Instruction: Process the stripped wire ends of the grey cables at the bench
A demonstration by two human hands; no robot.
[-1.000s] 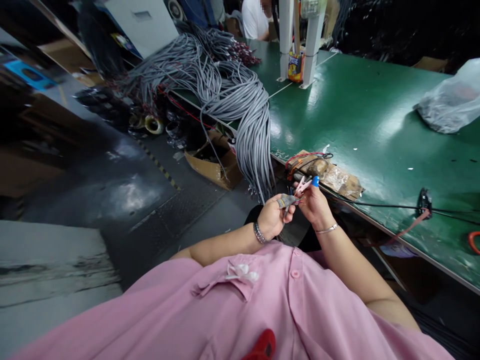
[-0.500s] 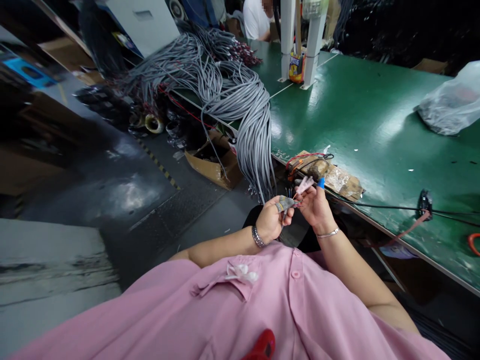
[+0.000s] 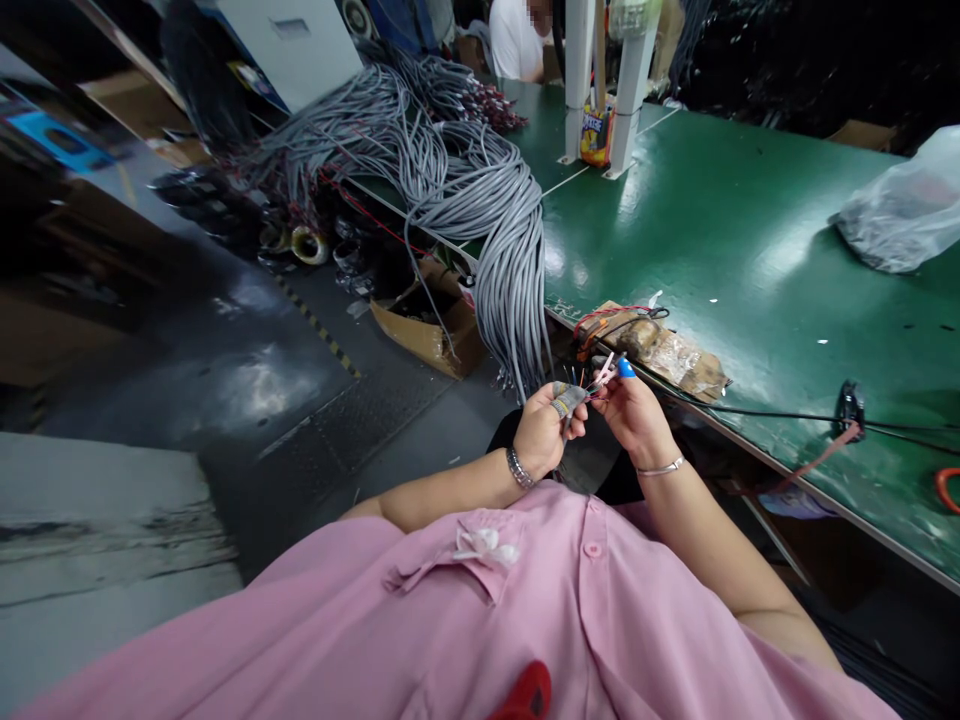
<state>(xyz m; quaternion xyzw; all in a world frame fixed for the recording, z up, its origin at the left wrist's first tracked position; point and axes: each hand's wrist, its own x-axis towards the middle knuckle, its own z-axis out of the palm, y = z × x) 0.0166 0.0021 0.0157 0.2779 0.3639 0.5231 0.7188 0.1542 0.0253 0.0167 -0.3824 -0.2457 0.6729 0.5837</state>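
My left hand is closed round the end of a grey cable, with a grey knitted cover on its thumb. Thin coloured wires fan out from that end, blue, orange and reddish ones among them. Opposite it, my right hand pinches at the wires, its thumb tipped with a blue cover. A pale pink narrow piece shows at the right fingertips; whether it is a finger cover or a held piece I cannot make out. Both hands meet just off the bench edge.
A thick bundle of grey cables drapes over the edge of the green bench. Right of it lies a taped cardboard piece with red and black wires. An open carton stands on the floor. Across the bench sits a person.
My right thumb has come left and slightly down, closing toward the fingers. The pink piece now looks narrower, and more wire ends show above my left thumb.
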